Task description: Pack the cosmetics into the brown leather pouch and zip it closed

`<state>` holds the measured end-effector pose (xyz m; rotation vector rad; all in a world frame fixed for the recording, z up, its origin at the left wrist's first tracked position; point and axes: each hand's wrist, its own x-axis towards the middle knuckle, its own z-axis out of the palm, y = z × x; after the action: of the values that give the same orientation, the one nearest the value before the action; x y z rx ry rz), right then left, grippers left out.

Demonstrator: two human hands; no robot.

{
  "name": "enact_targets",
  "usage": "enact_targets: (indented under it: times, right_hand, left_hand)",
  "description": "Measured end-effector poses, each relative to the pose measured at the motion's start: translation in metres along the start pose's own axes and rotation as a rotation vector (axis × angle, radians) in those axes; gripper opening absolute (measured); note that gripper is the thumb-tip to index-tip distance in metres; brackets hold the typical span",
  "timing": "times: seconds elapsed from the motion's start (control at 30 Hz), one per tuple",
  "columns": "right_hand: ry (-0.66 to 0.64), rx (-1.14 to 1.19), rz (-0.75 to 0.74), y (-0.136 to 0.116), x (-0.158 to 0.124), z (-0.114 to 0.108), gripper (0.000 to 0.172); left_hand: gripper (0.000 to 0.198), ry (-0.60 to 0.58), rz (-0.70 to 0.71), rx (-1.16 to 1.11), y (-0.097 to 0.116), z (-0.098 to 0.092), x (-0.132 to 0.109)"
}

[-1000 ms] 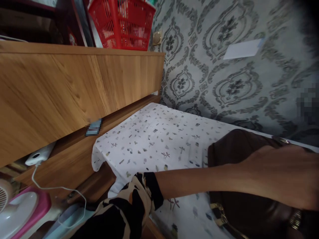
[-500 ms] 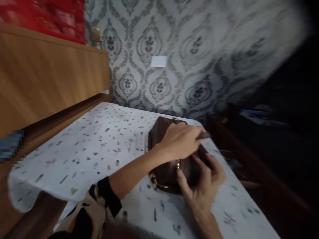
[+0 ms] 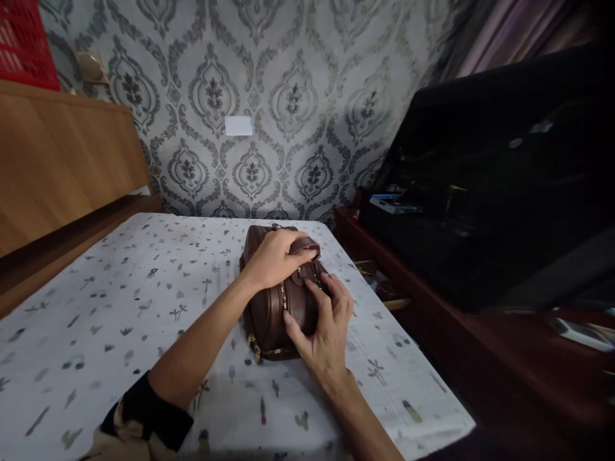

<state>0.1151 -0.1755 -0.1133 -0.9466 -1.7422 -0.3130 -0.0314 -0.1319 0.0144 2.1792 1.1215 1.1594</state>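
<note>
Brown bag (image 3: 269, 310) under left hand (image 3: 273, 259); right hand (image 3: 321, 326) alongside

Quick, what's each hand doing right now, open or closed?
Left hand: closed over the top of the brown bag.
Right hand: open, fingers resting against the bag's side.

Wall: grey damask-patterned wallpaper (image 3: 298, 96) (white paper slip (image 3: 239, 125) stuck on)
Left: tan wooden panel (image 3: 57, 160)
Right: dark reddish wooden shelf (image 3: 432, 333)
</note>
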Motion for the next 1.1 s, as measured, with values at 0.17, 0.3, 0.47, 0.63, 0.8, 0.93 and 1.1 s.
enact_targets:
  times: [0.17, 0.3, 0.47, 0.63, 0.8, 0.93, 1.1]
  right_hand:
    - [0.011, 0.01, 0.001, 0.001, 0.0, 0.001, 0.053]
    - [0.03, 0.021, -0.006, 0.003, 0.0, 0.001, 0.053]
    - [0.059, 0.057, -0.01, 0.004, 0.0, -0.001, 0.046]
    - [0.041, 0.074, -0.052, 0.0, -0.001, -0.001, 0.046]
    - [0.026, 0.022, -0.06, -0.002, -0.001, 0.0, 0.044]
    - [0.028, -0.004, -0.065, -0.001, -0.001, 0.002, 0.044]
    - [0.022, 0.048, -0.054, -0.001, -0.003, 0.001, 0.045]
  left_hand:
    - [0.011, -0.087, 0.076, 0.115, 0.003, -0.002, -0.003]
    - [0.014, -0.04, 0.012, 0.117, 0.001, -0.004, -0.005]
    - [0.01, 0.01, -0.013, 0.125, -0.006, -0.019, -0.016]
    - [0.012, -0.022, -0.108, 0.165, -0.005, -0.029, -0.027]
    - [0.023, 0.064, -0.123, 0.229, -0.005, -0.025, -0.027]
    - [0.029, 0.035, -0.169, 0.111, -0.005, -0.021, -0.028]
    - [0.029, -0.007, -0.19, 0.005, -0.002, -0.017, -0.034]
